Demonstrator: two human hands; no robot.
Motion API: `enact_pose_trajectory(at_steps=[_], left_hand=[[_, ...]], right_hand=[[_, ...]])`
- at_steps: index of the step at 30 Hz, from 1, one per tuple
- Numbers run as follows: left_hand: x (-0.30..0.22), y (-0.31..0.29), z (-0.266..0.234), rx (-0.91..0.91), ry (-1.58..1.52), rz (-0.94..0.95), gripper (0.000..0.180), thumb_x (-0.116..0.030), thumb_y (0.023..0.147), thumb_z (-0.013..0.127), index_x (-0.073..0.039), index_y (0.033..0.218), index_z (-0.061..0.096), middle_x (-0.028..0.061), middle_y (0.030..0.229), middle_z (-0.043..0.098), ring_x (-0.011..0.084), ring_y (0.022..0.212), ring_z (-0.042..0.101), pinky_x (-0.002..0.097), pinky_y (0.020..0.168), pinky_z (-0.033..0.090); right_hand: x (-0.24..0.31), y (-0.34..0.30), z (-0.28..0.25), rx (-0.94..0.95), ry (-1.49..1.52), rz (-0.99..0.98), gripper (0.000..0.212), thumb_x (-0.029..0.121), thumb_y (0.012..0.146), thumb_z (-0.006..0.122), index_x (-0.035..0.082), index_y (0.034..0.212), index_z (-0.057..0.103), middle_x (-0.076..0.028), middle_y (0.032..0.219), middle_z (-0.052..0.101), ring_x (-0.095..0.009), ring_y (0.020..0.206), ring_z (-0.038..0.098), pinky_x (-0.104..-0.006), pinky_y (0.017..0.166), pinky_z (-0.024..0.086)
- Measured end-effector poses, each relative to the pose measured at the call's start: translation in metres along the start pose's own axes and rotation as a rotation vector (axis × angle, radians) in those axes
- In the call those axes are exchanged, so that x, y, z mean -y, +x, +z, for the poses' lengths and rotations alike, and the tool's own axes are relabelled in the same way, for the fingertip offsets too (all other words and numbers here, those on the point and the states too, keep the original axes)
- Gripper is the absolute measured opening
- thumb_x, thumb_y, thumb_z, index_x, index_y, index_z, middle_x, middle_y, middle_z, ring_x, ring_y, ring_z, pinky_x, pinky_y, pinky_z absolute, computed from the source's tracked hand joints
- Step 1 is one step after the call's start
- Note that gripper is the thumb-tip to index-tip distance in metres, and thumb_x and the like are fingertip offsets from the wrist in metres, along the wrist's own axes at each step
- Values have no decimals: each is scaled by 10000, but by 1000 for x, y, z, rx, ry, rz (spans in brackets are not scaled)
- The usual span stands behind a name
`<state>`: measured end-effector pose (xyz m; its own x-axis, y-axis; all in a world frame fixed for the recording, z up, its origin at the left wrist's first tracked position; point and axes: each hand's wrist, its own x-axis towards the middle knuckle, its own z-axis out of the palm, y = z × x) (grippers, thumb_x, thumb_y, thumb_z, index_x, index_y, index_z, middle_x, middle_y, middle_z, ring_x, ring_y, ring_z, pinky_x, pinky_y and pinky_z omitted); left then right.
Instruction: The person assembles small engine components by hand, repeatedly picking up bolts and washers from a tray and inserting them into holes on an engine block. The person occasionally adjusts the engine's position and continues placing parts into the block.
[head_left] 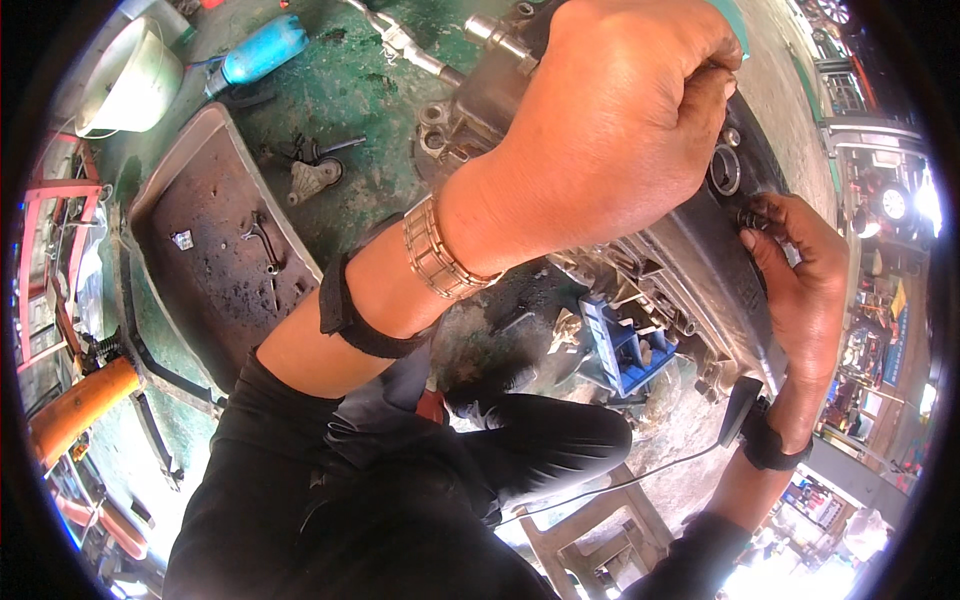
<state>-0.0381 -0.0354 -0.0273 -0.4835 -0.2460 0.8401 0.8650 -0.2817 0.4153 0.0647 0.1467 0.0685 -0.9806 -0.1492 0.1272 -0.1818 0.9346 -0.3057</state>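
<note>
A dark, greasy engine (pixel 680 250) stands in front of me. My left hand (pixel 630 120) is closed in a fist above its far end; whatever lies inside the fingers is hidden. Low over the near right side of the engine, my right hand (pixel 805 265) has thumb and fingertips pinched on a small dark round part (pixel 748 220) at the engine's top surface. A round metal-rimmed opening (pixel 724 170) shows just beyond those fingertips. On the far left side of the engine, a silvery pipe fitting (pixel 500 42) sticks out.
To the left lies a large grimy tray (pixel 165 180) with a wrench (pixel 268 245) in it. Beyond are a white bucket (pixel 135 80) and a blue bottle (pixel 262 55). A blue compartmented holder (pixel 612 345) sits beneath the engine, near a stool (pixel 590 530). A dark metal bracket (pixel 315 178) lies on the floor.
</note>
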Motion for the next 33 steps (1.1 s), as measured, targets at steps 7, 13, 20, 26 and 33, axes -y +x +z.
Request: enact_pose_trajectory(at_steps=[7,13,20,26,33], left_hand=[[-10,1,-3,79,28,-163,127,138,800,605,46,886,615,158,751,596,231,617,604,322,543,464],[-11,4,-6,85,67,-111,123,131,799,612,46,889,614,167,765,598,266,625,608,327,557,469],[-16,5,-4,75,72,-156,124,124,806,616,40,897,611,170,775,596,280,633,609,333,571,476],[-18,6,-5,85,108,-150,126,127,807,613,30,885,601,162,762,587,271,625,603,334,561,471],[-15,5,-5,70,85,-118,126,134,800,613,26,861,588,152,749,581,252,609,592,330,542,462]], right_hand=[[2,1,-2,34,20,-31,258,-100,785,718,-36,1032,679,-88,851,694,-128,792,637,-260,737,514],[-1,-3,0,-16,111,101,271,-100,795,723,-45,1054,667,-84,885,704,-126,784,634,-259,725,513],[0,-2,-2,-15,16,23,254,-80,780,741,-47,1022,669,-109,872,692,-150,765,641,-273,714,514],[8,3,-5,25,-65,-47,252,-79,760,724,-55,1003,664,-148,856,663,-215,739,646,-298,691,502],[11,6,-6,39,-79,-93,252,-81,744,716,-55,989,658,-165,846,649,-276,727,636,-313,687,490]])
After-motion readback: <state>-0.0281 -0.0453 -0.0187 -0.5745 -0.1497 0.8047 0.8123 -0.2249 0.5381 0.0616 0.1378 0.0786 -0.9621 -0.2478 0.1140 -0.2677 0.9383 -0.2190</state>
